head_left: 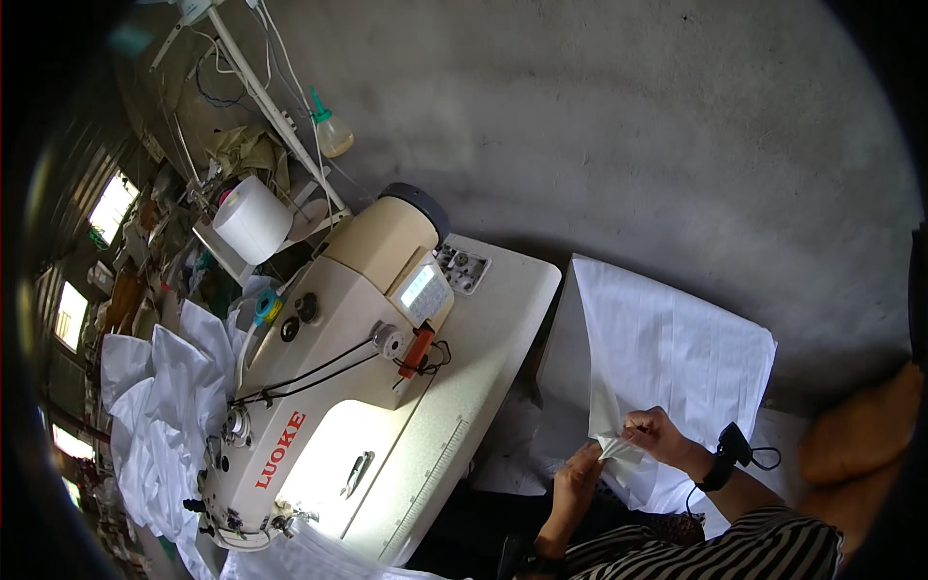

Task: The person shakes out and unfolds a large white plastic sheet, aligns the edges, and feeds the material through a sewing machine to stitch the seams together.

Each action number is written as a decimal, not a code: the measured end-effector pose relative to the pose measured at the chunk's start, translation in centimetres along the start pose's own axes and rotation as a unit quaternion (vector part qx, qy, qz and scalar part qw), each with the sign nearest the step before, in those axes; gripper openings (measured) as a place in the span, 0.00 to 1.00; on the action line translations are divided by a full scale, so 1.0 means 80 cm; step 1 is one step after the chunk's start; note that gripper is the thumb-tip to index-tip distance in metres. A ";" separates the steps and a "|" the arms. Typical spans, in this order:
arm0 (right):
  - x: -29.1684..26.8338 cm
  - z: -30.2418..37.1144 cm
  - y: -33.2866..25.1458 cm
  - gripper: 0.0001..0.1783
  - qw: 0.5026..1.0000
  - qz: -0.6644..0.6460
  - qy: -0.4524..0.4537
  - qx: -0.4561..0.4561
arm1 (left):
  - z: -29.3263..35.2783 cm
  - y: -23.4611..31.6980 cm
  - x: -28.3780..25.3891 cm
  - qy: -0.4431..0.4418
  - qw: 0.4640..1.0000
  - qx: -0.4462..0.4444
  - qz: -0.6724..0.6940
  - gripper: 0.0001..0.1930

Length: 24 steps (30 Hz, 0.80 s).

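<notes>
Right of the sewing machine (333,309), past the desk's (503,309) straight edge, here's the white cloth (681,343), its bunched bit pinched in both grips, left hand (575,474) and right hand (657,435)! Desk and cloth stand apart. On the machine: red lettering (280,449), a lit screen (419,287).

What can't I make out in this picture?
All in the head view:
Inside the gathered part of the white cloth: hidden by its folds, the left hand and right hand.
Contents of the small tray: too small to tell.
Rest of the lower white fabric beside the sewing machine: cut off by the lower edge.
</notes>
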State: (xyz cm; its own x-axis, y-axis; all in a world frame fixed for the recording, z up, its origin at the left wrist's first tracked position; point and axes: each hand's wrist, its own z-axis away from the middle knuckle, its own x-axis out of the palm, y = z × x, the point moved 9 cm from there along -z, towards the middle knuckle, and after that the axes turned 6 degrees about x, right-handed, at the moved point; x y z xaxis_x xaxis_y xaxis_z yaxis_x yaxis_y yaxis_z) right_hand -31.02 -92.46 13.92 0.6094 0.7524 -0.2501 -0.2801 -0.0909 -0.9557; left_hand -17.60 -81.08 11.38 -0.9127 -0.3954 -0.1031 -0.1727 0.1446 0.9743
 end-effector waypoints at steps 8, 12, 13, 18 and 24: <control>-0.418 0.145 0.105 0.15 0.672 0.543 0.413 0.287 | 0.097 -0.066 -0.115 0.218 0.856 -0.158 0.441 0.17; -0.382 0.127 0.004 0.21 0.672 0.551 0.488 0.083 | 0.146 -0.107 -0.095 0.239 0.806 -0.295 0.454 0.14; -0.323 0.093 -0.002 0.29 0.800 0.409 0.438 0.011 | 0.133 -0.077 -0.103 0.141 0.962 -0.216 0.094 0.17; -0.075 -0.063 0.061 0.61 0.781 0.593 0.160 0.114 | 0.127 0.113 -0.080 -0.053 0.976 0.141 -0.159 0.15; -0.297 -0.015 0.177 0.32 0.781 0.413 0.315 0.347 | 0.219 0.085 -0.192 -0.068 0.921 -0.334 0.190 0.12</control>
State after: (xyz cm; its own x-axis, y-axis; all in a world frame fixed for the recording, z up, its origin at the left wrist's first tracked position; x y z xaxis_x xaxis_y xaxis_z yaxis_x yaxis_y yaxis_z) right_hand -48.62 -112.43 6.12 0.1900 0.1341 -0.9726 -0.9721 0.1645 -0.1672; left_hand -11.23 -58.09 16.09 -0.9058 -0.3073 0.2918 0.3944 -0.3594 0.8458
